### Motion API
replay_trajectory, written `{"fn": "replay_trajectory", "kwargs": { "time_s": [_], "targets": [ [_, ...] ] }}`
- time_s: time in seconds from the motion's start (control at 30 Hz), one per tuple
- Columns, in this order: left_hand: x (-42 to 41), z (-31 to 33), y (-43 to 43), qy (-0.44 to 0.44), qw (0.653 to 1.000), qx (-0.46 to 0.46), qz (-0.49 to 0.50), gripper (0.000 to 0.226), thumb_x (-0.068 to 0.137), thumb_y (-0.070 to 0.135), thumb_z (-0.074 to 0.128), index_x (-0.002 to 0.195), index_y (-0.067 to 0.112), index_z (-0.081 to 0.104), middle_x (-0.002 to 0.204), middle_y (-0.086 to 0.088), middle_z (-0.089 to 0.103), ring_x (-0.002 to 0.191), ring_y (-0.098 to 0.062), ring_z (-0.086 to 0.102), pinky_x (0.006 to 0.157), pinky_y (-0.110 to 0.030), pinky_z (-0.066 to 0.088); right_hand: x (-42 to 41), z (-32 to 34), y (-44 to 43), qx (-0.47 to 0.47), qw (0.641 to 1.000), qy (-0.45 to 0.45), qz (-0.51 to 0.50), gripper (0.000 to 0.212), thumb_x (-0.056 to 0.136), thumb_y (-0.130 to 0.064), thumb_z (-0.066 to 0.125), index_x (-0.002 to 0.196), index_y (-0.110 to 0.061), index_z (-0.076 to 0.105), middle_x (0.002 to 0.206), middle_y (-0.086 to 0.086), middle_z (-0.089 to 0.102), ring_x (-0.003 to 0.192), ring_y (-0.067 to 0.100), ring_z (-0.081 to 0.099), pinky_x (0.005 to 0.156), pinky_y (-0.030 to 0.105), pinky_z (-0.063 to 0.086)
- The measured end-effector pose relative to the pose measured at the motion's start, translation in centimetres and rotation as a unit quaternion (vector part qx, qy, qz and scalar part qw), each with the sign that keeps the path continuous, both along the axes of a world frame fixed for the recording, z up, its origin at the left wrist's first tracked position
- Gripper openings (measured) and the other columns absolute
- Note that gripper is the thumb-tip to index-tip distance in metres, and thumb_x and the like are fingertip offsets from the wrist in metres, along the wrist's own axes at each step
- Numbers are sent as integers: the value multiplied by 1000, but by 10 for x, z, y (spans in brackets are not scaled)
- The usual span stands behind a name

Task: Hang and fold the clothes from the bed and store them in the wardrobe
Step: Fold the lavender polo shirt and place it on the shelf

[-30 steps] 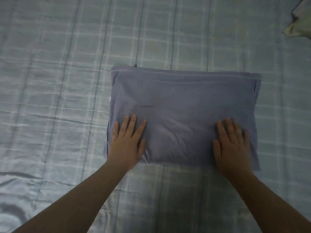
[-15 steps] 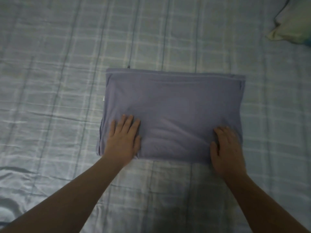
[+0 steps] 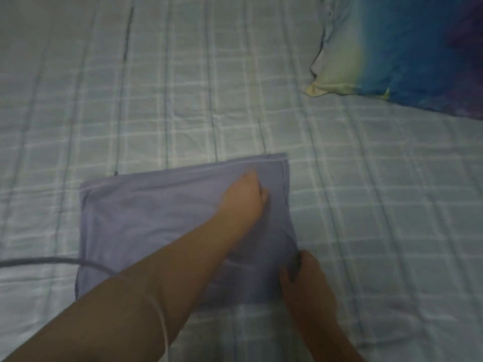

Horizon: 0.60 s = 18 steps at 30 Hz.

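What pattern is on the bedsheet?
The bedsheet has a pale check of white and dark lines; head view.

A lavender-grey folded garment [image 3: 146, 231] lay flat on the bed [image 3: 392, 218]. It was a roughly rectangular bundle of several layers, turned slightly so that its far right corner reached deepest across the bed. A stitched hem ran along its far edge and down its right edge, and soft creases crossed the top layer. The right hand [image 3: 305, 280] gripped its near right edge with curled fingers. The left hand [image 3: 243, 199] lay on its far right part, too blurred to show how it held.
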<state>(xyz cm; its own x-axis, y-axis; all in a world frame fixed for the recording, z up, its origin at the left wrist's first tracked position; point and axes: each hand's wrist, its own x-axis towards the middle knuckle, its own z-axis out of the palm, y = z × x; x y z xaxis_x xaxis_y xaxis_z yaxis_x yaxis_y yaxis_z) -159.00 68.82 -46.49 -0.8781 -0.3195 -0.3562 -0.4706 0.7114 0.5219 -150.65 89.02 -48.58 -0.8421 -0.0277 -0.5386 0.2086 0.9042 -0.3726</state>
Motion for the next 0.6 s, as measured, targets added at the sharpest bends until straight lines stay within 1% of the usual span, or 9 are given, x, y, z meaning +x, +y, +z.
{"fn": "replay_trajectory", "kwargs": {
  "time_s": [0.1,0.17,0.23,0.3,0.37,0.47,0.53,0.57,0.6],
  "targets": [
    [-36,-10,15,-33,999,-19,-8,38,100,38,52,120,6,55,120,-15,60,112,-33,57,91,-36,39,-4,-3,-1,25,1000,5,15,34,84,-50,57,103,-24,49,105,3,63,103,28,64,79,37,51],
    [-49,-19,24,-50,998,-41,-23,50,100,46,49,127,4,53,126,-16,59,118,-32,55,96,-36,38,-5,-5,0,32,999,21,34,35,84,-51,56,106,-25,49,108,3,62,107,27,61,81,38,50],
    [-58,-28,31,-90,994,-60,-21,72,96,58,49,138,1,43,134,-17,55,123,-32,53,99,-40,42,-6,-8,1,28,999,13,41,43,84,-53,55,115,-25,48,116,3,59,112,25,58,84,37,48],
    [-64,-38,38,-120,990,-77,-19,89,92,65,50,146,-2,30,141,-18,49,128,-31,50,101,-42,43,-5,-11,0,27,999,5,40,48,85,-55,56,120,-25,46,120,2,56,115,24,57,84,36,48],
    [-67,-46,42,-121,987,-99,-19,92,91,64,52,147,-4,25,142,-19,48,129,-31,50,99,-41,45,-3,-14,1,26,999,13,43,47,85,-58,56,118,-26,45,119,0,56,114,22,57,83,35,48],
    [-73,-55,39,-125,989,-80,-18,81,96,55,51,149,-1,27,146,-17,46,133,-31,46,105,-40,40,-2,-17,1,11,999,14,36,39,85,-57,56,108,-28,45,112,-1,58,110,23,58,80,37,49],
    [-73,-55,36,-113,993,-39,-4,59,102,39,48,145,1,36,146,-17,46,134,-30,45,109,-37,35,-2,-18,1,6,999,10,32,33,84,-55,56,94,-29,39,104,-1,56,104,25,59,76,37,48],
    [-72,-54,33,-94,995,-19,6,42,104,29,46,136,2,45,138,-17,53,129,-30,49,105,-35,37,0,-17,-1,-1,1000,12,27,32,84,-53,57,89,-28,37,100,-1,55,100,26,60,72,37,46],
    [-69,-53,30,-71,997,-10,19,24,102,19,46,120,5,53,121,-16,60,118,-32,57,95,-36,43,2,-17,-3,-15,1000,18,20,32,83,-50,58,85,-27,36,96,-1,53,96,28,60,69,37,45]
  ]
}}
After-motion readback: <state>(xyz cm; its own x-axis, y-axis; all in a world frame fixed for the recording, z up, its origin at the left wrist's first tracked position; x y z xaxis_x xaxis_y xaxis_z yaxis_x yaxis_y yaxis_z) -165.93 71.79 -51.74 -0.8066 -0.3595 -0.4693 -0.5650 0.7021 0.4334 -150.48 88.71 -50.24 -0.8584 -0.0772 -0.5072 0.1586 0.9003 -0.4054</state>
